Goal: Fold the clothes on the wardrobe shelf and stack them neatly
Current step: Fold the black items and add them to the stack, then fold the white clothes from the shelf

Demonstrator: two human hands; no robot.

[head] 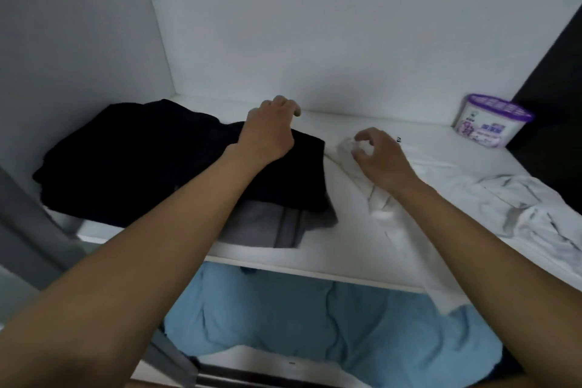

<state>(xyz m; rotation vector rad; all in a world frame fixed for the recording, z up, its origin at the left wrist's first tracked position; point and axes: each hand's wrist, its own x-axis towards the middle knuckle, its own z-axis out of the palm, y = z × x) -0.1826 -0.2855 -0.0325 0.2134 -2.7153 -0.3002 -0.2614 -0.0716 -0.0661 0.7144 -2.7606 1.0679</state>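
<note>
Changeover between garments, by the look of it: black garment [151, 161] folded at left end of wardrobe shelf [283, 261], lying on grey garment [261, 227] jutting toward front edge; white garment [519, 198] crumpled across right half, one part trailing over front edge. Left hand [267, 132] over black garment's back edge, fingers loosely curled, nothing in them. Right hand [378, 157] just above bunched white cloth, fingers half curled; pinching or merely hovering, impossible to tell. Next move, likely: firm pinch, lift, spread flat. Purple-lidded tub [494, 123] in back right corner, label unreadable. Blue fabric [315, 324] below shelf, partly hidden by forearms
</note>
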